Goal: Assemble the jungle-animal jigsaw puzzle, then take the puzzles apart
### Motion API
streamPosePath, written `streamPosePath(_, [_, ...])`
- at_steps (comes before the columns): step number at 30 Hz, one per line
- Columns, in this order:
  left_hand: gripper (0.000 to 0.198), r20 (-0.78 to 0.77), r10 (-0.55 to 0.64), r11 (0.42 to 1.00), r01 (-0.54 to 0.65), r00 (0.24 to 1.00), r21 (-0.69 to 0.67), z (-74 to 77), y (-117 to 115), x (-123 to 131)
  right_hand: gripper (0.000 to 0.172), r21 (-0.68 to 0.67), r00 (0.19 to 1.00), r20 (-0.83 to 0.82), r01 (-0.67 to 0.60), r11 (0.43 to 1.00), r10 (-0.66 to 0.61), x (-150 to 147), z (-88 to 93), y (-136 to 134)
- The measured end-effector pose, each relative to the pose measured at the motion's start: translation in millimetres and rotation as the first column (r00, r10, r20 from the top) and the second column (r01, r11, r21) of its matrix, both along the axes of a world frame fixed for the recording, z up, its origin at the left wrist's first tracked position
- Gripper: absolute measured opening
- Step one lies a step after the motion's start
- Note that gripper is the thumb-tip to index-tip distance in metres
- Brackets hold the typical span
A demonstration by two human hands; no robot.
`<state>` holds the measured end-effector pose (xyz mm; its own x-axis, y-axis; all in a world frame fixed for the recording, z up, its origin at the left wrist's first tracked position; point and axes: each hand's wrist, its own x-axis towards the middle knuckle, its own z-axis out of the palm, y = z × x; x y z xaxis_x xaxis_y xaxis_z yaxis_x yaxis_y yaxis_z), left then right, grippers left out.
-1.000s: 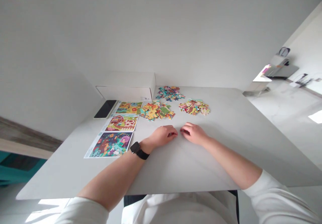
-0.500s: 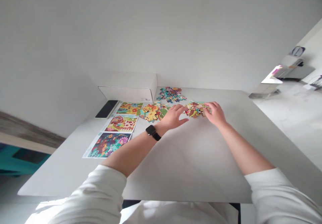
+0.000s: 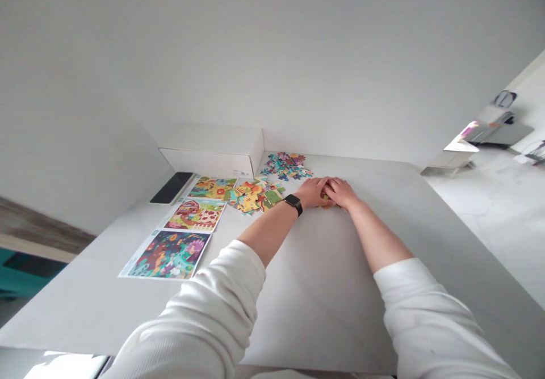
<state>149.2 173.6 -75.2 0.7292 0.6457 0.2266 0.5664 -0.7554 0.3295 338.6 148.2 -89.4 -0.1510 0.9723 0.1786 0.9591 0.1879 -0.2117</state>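
My left hand [image 3: 314,192], with a black watch [image 3: 293,202] on its wrist, is cupped over the left side of a pile of puzzle pieces [image 3: 324,196]. From the right, my right hand [image 3: 342,193] closes on the same pile, its fingertips meeting those of the left. Only a few brown and yellowish pieces show between the two hands; the rest are hidden beneath them. Left of my left hand lies another pile, of yellow and green puzzle pieces [image 3: 254,195]. Behind it sits a teal and pink pile of puzzle pieces [image 3: 286,165].
Three picture sheets lie in a column at left: a lion scene [image 3: 213,188], a farm scene [image 3: 196,215] and a dark sea scene [image 3: 170,254]. A black phone [image 3: 172,188] lies beside them. A white box [image 3: 208,160] stands against the wall on the white table [image 3: 323,299].
Both hands have come together over the right-hand pile, the left moving right and the right moving left. That pile is now mostly covered. The camera view has shifted slightly.
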Motion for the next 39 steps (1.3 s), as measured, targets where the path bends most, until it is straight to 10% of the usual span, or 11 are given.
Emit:
streamPosePath(13, [0.099, 0.071, -0.114, 0.993, 0.115, 0.991, -0.011, -11.3, -53.1, -43.8, 0.045, 0.066, 0.994, -0.004, -0.108, 0.992, 0.108, -33.1, -12.2, -63.6])
streamPosePath(24, [0.037, 0.297, 0.127, 0.992, -0.129, 0.947, -0.012, 48.0, -98.0, -156.5, 0.032, 0.277, 0.975, -0.223, 0.056, 0.959, 0.008, -36.3, 23.9, -92.4])
streamPosePath(31, [0.011, 0.097, 0.221, 0.966, -0.204, 0.97, -0.157, 16.9, -129.2, -181.5, 0.027, 0.224, 0.965, -0.258, 0.006, 0.975, 0.054, -53.3, 19.0, -140.0])
streamPosePath(39, [0.037, 0.0, 0.203, 0.978, -0.203, 0.979, -0.053, 4.4, -136.7, -168.3, 0.03, 0.206, 0.973, -0.043, -0.214, 0.955, 0.227, -72.1, 9.8, -151.6])
